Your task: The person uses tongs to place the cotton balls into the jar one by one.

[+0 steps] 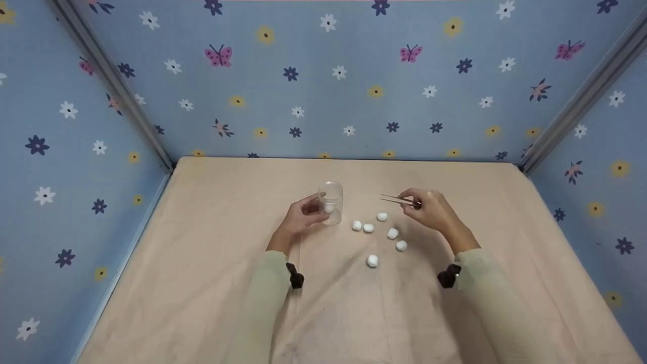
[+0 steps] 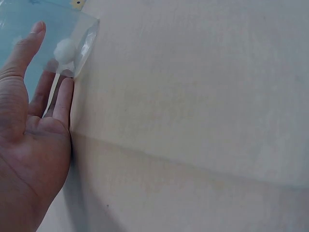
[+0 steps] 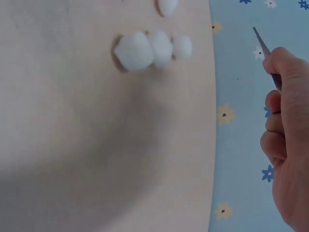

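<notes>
My left hand point(image 1: 302, 217) grips a clear plastic cup point(image 1: 332, 194) from its left side, thumb and fingers around the wall. Inside the cup a white cotton ball point(image 2: 65, 50) shows through the plastic near the bottom. My right hand point(image 1: 427, 207) holds metal tweezers point(image 1: 393, 200), their tips pointing left toward the cup and apart with nothing between them. Several white cotton balls point(image 1: 372, 261) lie on the cloth between and below the hands. In the right wrist view, the fingers curl round the tweezers.
A beige cloth point(image 1: 217, 242) covers the table, with creases in it. Blue flowered panels point(image 1: 323, 91) stand behind and at both sides, joined by grey metal posts point(image 1: 121, 91). Dark wrist cameras point(image 1: 295, 277) sit on both sleeves.
</notes>
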### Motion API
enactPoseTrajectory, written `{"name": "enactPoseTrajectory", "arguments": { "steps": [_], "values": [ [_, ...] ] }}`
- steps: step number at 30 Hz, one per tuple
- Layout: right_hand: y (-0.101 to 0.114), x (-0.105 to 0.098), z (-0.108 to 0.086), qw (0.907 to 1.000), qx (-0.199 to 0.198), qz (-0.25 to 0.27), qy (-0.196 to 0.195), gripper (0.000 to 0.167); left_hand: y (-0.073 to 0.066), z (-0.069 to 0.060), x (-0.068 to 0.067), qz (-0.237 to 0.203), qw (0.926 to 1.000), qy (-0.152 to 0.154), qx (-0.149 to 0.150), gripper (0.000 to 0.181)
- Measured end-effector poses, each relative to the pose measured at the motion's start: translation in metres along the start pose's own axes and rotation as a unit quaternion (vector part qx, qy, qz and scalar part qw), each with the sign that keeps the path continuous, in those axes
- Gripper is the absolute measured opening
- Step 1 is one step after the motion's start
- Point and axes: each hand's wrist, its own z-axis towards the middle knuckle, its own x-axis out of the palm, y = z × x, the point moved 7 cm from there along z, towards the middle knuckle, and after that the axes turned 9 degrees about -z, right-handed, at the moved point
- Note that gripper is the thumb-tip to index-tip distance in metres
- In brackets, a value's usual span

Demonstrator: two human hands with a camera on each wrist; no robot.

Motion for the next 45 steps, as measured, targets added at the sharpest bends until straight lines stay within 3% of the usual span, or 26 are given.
{"name": "enactPoseTrajectory", "arguments": {
  "steps": [28,45],
  "values": [
    [-0.018,0.037,-0.016,0.9949,0.047,-0.020,0.086,0.023,0.001,-0.001,0.000,-0.010,0.9999,0.006,0.009,0.067],
    [-0.022,0.050,-0.023,0.9870,0.092,-0.002,0.132,0.020,0.000,-0.001,-0.001,-0.013,0.9999,0.001,0.005,0.067]
  ]
}}
